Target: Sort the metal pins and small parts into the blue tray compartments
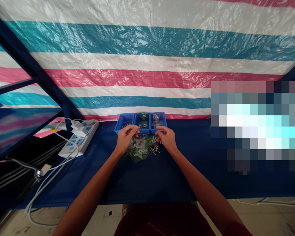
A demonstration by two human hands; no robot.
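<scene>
My left hand is over the left side of a clear bag of green pieces, its fingers closed together; anything between them is too small to make out. Facing it, my right hand is above a loose pile of thin metal pins, with fingertips pinched and their contents unclear. Three blue bins stand in a row behind the hands. Pins lie in the left bin, green items in the middle bin, and clear packets in the right bin.
A white power strip with a plugged-in adapter and loose white cables lies at the left of the dark blue table. Striped plastic sheeting hangs behind. The right side is pixelated.
</scene>
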